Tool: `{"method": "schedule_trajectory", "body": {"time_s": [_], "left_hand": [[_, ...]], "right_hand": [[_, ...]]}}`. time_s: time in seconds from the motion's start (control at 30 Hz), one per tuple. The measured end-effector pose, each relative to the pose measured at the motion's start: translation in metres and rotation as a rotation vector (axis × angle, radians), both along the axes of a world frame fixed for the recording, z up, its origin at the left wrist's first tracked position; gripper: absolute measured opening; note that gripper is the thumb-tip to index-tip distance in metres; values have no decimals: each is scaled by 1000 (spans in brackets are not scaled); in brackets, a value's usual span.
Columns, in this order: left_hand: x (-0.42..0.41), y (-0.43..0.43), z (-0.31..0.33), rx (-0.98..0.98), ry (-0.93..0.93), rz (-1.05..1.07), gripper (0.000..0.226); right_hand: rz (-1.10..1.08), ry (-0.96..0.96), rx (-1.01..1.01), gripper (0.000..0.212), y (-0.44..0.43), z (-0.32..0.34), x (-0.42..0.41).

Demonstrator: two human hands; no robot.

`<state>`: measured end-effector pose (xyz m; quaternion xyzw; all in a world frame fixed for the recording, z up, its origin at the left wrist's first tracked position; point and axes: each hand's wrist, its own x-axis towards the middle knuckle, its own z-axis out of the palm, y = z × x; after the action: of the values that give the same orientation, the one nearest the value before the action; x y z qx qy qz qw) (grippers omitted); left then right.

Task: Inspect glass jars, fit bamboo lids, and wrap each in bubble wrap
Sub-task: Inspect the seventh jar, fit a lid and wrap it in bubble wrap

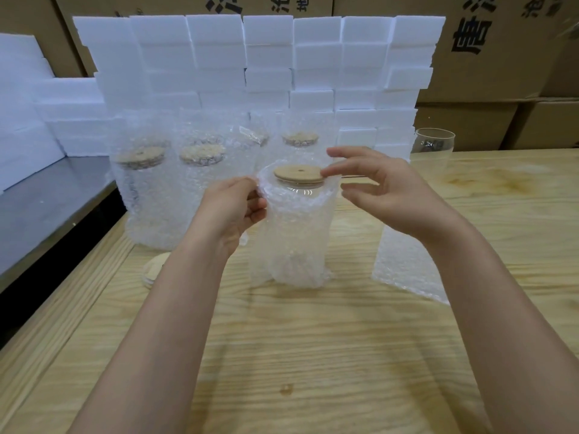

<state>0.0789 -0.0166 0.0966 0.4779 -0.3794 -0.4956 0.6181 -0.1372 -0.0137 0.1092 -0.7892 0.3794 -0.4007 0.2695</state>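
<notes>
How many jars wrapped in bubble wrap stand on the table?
5. The front jar, gripped by the left hand; behind it the left jar, middle jar, half-hidden jar and right jar. Others may be hidden.

Your bamboo lid (pixel 299 174) is pale tan with one dark dot at its centre, and the bubble wrap (pixel 294 233) is milky clear, dimpled all over. The tabletop (pixel 313 355) shows light yellow wood with fine brown grain. Beyond its far edge, the foam blocks (pixel 266 57) are plain white and the cardboard boxes (pixel 488 76) brown with black characters.

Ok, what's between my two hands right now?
In the head view, the jar in bubble wrap, bamboo lid on; left hand pinches the wrap, right hand at the lid's edge.
</notes>
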Motion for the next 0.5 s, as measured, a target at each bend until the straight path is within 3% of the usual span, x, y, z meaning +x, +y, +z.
{"method": "schedule_trajectory", "body": {"time_s": [0.07, 0.13, 0.2, 0.27, 0.33, 0.43, 0.5], "left_hand": [[3, 0, 0, 4, -59, -9, 23], [4, 2, -1, -38, -282, 20, 31], [1, 5, -1, -216, -565, 175, 29], [-4, 11, 3, -514, -741, 261, 21], [-12, 17, 6, -680, -884, 132, 20], [-22, 22, 5, -626, -1132, -66, 34], [-23, 23, 5, -645, -1129, -66, 25]], "right_hand": [[-79, 20, -167, 31, -1, -2, 7], [-139, 4, -323, 15, -2, -3, 12], [-160, -30, -370, 9, -2, -2, 12], [-183, -63, -320, 13, -3, -2, 11], [-197, -72, -307, 13, -3, -2, 12], [-186, -86, -351, 18, -1, -2, 18], [-183, -89, -391, 18, -1, -1, 19]]}}
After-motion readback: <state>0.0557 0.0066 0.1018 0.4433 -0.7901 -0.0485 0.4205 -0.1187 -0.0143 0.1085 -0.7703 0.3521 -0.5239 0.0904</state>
